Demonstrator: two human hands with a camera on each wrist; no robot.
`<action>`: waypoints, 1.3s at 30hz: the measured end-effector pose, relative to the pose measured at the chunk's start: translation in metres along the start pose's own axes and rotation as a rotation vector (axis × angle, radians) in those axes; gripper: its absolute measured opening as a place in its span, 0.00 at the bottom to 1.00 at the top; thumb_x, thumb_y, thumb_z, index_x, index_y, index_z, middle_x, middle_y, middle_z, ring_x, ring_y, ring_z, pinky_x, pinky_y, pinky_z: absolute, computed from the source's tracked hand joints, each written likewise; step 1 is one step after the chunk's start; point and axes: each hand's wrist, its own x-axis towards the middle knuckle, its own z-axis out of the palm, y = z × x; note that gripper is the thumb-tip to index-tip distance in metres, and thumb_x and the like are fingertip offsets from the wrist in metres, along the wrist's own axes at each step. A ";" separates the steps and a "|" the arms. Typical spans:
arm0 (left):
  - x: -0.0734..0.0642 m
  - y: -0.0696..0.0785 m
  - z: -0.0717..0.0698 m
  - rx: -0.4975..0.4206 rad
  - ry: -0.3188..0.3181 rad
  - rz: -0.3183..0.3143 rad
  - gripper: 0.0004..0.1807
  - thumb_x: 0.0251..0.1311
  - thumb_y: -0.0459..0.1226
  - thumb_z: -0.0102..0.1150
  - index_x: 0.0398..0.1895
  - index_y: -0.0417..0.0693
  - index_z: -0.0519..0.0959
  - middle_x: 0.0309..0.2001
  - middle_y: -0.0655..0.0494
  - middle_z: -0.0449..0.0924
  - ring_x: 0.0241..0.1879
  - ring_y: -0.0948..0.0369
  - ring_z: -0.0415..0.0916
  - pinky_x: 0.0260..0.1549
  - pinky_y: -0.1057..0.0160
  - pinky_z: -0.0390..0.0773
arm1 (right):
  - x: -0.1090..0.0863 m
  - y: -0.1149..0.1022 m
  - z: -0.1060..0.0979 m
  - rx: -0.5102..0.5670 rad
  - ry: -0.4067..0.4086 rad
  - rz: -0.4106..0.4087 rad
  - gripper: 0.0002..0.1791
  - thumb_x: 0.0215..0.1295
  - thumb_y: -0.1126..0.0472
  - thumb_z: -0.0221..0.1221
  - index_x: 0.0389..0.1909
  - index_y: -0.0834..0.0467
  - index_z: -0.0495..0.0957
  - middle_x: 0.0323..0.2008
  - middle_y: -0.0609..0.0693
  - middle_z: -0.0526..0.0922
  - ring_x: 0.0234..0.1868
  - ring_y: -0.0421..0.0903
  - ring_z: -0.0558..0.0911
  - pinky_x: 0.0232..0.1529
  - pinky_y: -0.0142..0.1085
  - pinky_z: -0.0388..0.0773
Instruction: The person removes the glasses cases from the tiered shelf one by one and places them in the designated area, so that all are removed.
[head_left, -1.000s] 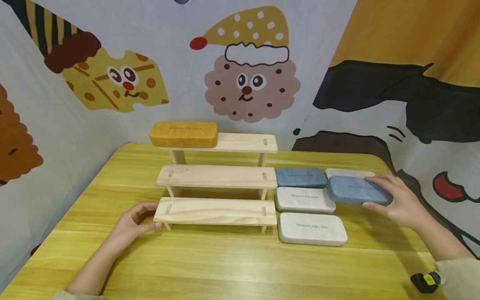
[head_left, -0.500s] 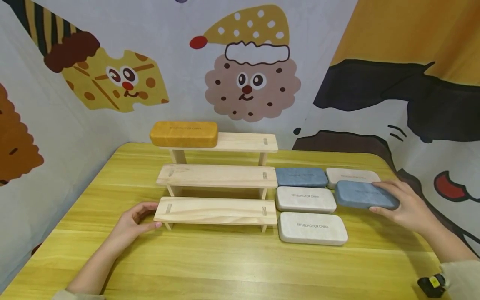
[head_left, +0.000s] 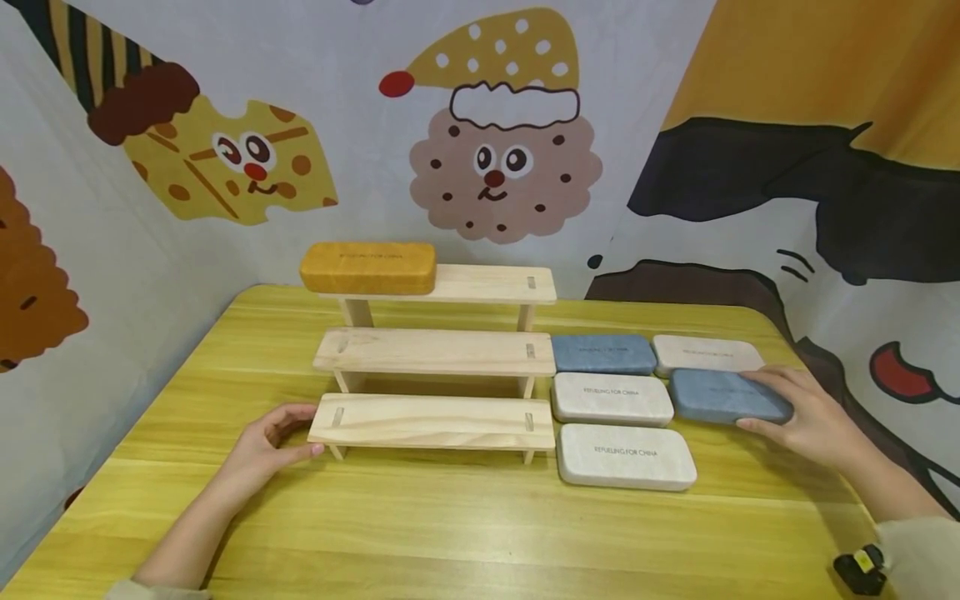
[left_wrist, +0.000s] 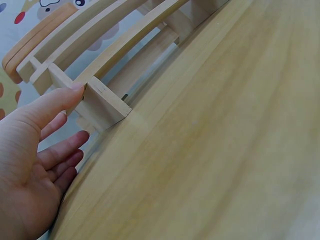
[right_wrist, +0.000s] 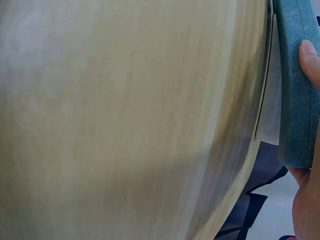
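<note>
My right hand (head_left: 812,414) grips a blue glasses case (head_left: 723,395) by its right end, thumb in front and fingers behind. In the right wrist view the thumb lies along the side of this blue case (right_wrist: 298,95), low over the table. At the other side, my left hand (head_left: 264,446) pinches the left end of a three-tier wooden display stand (head_left: 431,423). The left wrist view shows that thumb on the front corner of the stand (left_wrist: 102,105), other fingers partly behind it. An orange glasses case (head_left: 367,269) sits on the left of the top tier.
Right of the stand lie another blue case (head_left: 602,354), a white case at the back (head_left: 707,354), a white case in the middle (head_left: 611,399) and a white case in front (head_left: 626,456). All rest on the wooden table (head_left: 420,533), before a cartoon-print cloth (head_left: 360,150).
The right hand has carried the blue case rightward and then lowered it, in front of the back white case, which now shows more fully. The left hand and stand stay put.
</note>
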 end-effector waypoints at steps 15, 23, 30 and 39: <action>0.001 0.001 0.000 -0.004 -0.006 0.001 0.28 0.54 0.34 0.69 0.57 0.36 0.72 0.53 0.46 0.76 0.51 0.68 0.71 0.49 0.74 0.68 | 0.002 0.008 0.005 0.020 -0.023 -0.053 0.44 0.45 0.48 0.75 0.62 0.60 0.69 0.60 0.69 0.64 0.59 0.72 0.60 0.54 0.70 0.54; 0.001 -0.002 0.000 0.023 0.009 0.003 0.28 0.54 0.34 0.70 0.57 0.35 0.72 0.53 0.48 0.75 0.51 0.69 0.71 0.49 0.74 0.68 | 0.002 0.014 0.006 0.015 -0.037 -0.079 0.44 0.45 0.49 0.75 0.62 0.59 0.68 0.60 0.69 0.66 0.59 0.72 0.61 0.57 0.68 0.53; 0.001 -0.002 0.000 0.018 0.010 0.010 0.28 0.54 0.34 0.69 0.57 0.35 0.72 0.53 0.48 0.76 0.50 0.69 0.71 0.49 0.74 0.68 | 0.002 0.016 0.007 0.002 -0.049 -0.087 0.44 0.46 0.48 0.74 0.63 0.59 0.67 0.61 0.69 0.65 0.60 0.72 0.61 0.60 0.67 0.51; 0.000 -0.002 0.000 0.013 0.009 0.001 0.28 0.53 0.34 0.70 0.57 0.35 0.72 0.52 0.48 0.76 0.50 0.69 0.71 0.49 0.74 0.68 | 0.001 0.015 0.009 0.013 -0.066 -0.080 0.43 0.49 0.48 0.73 0.64 0.60 0.67 0.61 0.70 0.64 0.60 0.73 0.60 0.59 0.68 0.50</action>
